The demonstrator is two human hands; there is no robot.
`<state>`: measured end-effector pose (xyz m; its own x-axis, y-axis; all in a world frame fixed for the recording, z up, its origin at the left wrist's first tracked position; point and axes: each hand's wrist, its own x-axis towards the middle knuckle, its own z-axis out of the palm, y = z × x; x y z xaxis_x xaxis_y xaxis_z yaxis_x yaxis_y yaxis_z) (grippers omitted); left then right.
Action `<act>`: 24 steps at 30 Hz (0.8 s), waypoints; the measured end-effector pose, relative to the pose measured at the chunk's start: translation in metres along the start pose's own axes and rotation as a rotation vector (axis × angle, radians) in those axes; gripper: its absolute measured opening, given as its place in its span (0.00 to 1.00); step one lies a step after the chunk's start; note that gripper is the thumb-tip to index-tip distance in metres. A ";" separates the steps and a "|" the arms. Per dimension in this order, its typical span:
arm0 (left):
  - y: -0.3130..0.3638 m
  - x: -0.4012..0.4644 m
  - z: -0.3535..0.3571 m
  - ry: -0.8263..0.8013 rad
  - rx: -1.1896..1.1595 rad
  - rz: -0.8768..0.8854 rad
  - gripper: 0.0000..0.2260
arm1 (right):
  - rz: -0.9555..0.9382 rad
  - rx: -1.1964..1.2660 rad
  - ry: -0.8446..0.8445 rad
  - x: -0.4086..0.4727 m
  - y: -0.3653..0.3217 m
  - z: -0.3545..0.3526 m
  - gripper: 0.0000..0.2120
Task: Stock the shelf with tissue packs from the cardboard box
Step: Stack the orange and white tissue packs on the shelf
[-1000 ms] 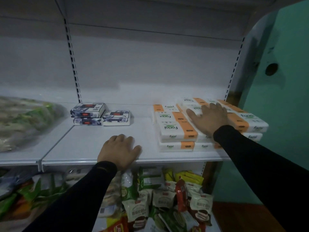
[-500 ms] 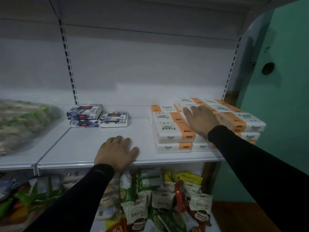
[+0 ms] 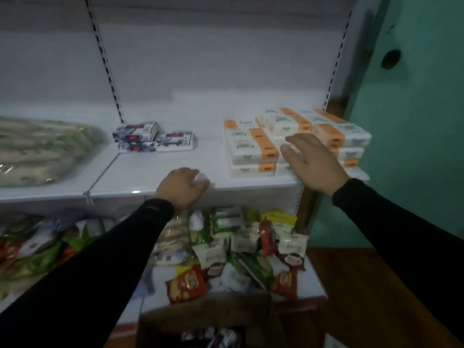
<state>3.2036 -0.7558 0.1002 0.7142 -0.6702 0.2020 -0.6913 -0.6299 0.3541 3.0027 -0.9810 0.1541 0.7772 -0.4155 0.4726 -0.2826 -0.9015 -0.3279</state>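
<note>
White metal shelf [image 3: 175, 182] at chest height carries the stock. Right hand [image 3: 315, 163] hangs in front of the orange-and-white facial tissue packs [image 3: 253, 149], fingers spread and slack, gripping nothing; likely just let go of the stack. Whether it touches a pack, cannot tell. Left hand [image 3: 183, 185] rests on the shelf's near edge, fingers curled over the lip, probably bracing the body while reaching.

Orange-banded packs sit at the far right end, piled flat in layers with the labels facing out so shoppers read them. Stack is blurred; at least eight packs show, exact count not possible.

Three dark-blue-and-white tissue packs [image 3: 153, 138] lie left of centre: two stacked, one beside them, touching.

One brown cardboard box [image 3: 206, 317] stands on the floor below, near the viewer, open, with more dark-printed packs [image 3: 211, 336] inside, number unclear. So restocking looks unfinished.

One large clear plastic bag of pale packets [image 3: 42, 149] fills the shelf's left end. Lower shelf holds mixed snack packets [image 3: 226, 249], too many to count.
</note>
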 end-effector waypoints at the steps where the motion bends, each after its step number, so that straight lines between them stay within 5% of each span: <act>1: 0.006 -0.017 -0.002 0.028 -0.049 0.015 0.26 | -0.015 0.025 -0.012 -0.015 -0.003 0.001 0.26; 9: 0.011 -0.154 0.046 -0.064 -0.164 0.095 0.22 | -0.052 0.166 -0.244 -0.157 -0.024 0.071 0.35; 18: -0.032 -0.227 0.195 -0.633 -0.198 -0.008 0.16 | 0.189 0.172 -0.929 -0.287 -0.004 0.223 0.23; 24: -0.054 -0.257 0.304 -0.977 -0.152 -0.113 0.21 | 0.268 0.171 -1.247 -0.357 0.035 0.341 0.20</act>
<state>3.0237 -0.6691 -0.2483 0.3234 -0.6816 -0.6564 -0.5543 -0.6987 0.4523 2.9067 -0.8227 -0.3049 0.7312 -0.1034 -0.6743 -0.5079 -0.7423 -0.4369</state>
